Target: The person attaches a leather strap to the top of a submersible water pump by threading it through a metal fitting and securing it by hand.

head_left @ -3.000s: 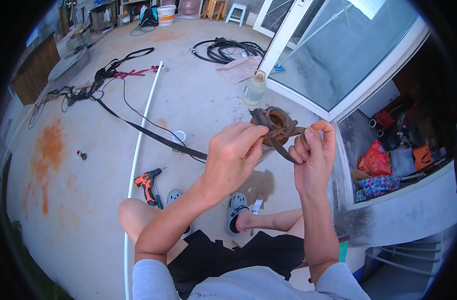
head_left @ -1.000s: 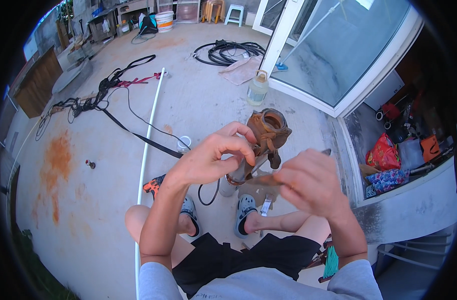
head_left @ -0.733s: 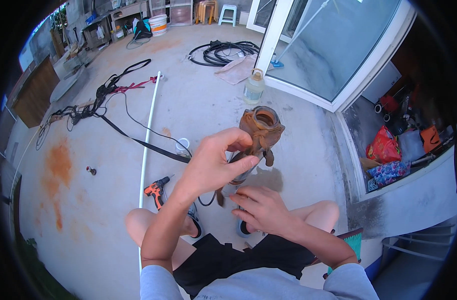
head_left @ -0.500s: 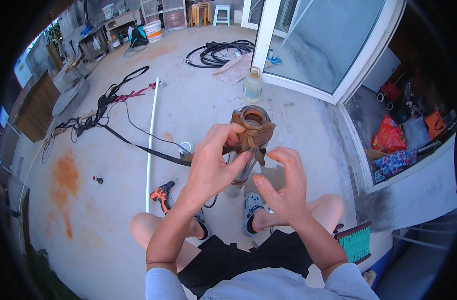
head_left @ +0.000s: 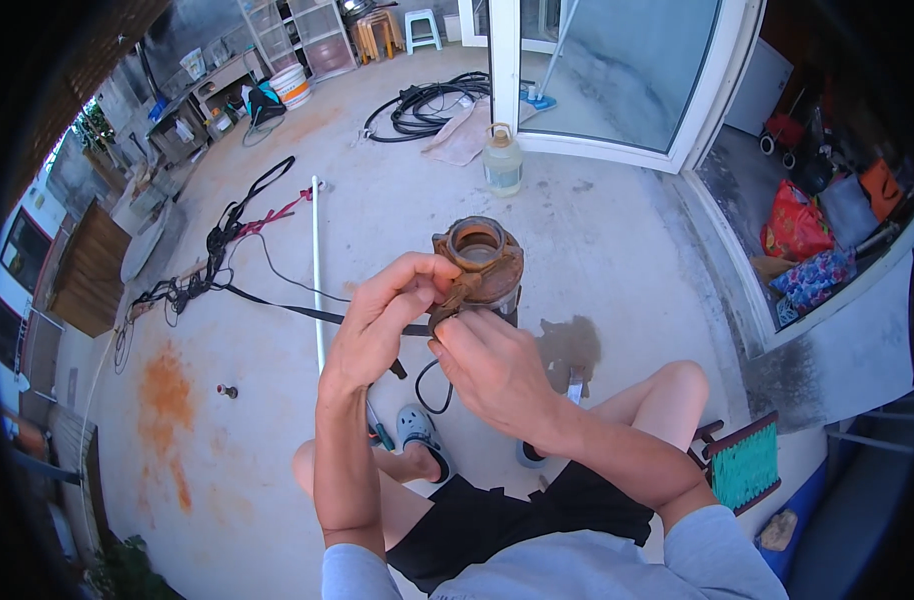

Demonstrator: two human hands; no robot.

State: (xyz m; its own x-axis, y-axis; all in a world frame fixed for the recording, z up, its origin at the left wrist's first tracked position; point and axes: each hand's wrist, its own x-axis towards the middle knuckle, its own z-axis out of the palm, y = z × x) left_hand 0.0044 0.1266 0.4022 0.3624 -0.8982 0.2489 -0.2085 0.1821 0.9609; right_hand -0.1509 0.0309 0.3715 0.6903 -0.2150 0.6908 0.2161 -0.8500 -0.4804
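A rusty brown metal fitting (head_left: 497, 276) with a round open mouth tops an upright cylindrical body in front of me, with a worn brown strip (head_left: 465, 288) knotted around it. My left hand (head_left: 377, 325) is at the fitting's left side, thumb and fingers closed on the strip. My right hand (head_left: 492, 370) sits just below it, fingertips pinched at the lower part of the knot; the strip's end there is largely hidden by my fingers. A black cable (head_left: 425, 395) loops below the fitting, between my clogged feet.
A white pipe (head_left: 317, 240) lies to the left beside tangled black straps (head_left: 217, 240). A water jug (head_left: 503, 165), coiled hose (head_left: 422, 110) and glass door (head_left: 607, 80) are ahead. Bags (head_left: 789, 215) lie inside the right doorway. A green-webbed folding stool (head_left: 742, 465) is by my right leg.
My right hand, open half a second ago, has moved up and left and closed at the knot. My left hand stays on the fitting's left. The view has shifted slightly, showing more at left.
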